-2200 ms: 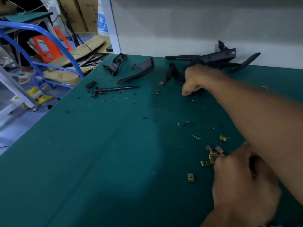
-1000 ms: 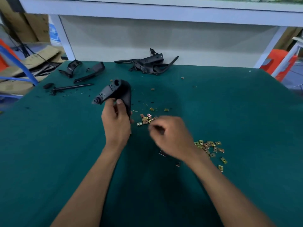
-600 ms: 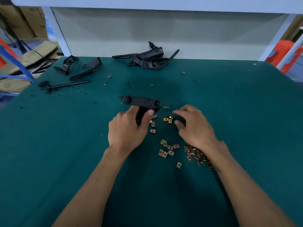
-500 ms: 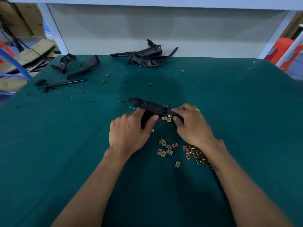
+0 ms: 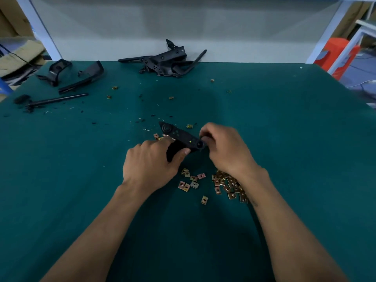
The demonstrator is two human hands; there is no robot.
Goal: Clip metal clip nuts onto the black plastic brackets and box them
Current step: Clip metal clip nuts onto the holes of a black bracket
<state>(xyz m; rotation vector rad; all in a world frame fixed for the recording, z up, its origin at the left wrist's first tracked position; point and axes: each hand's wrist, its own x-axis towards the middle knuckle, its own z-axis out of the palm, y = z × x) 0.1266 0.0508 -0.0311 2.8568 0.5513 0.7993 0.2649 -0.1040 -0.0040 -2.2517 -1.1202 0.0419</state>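
Black plastic bracket (image 5: 181, 139) sits just beyond the brass-coloured metal clip nuts (image 5: 227, 185), left hand (image 5: 150, 165) fingers clamped round it as steadying, right hand (image 5: 221, 147) fingers curled at its end, probably seating a nut.

Matt black plastic bracket (image 5: 181, 138), shiny brass-toned metal clip nuts (image 5: 227, 184), dull green mat (image 5: 61, 169).

left hand (image 5: 151, 163) curled, gripping; right hand (image 5: 224, 148) — pinching

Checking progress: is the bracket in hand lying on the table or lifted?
Cannot tell; the left hand grips the bracket and hides its underside.
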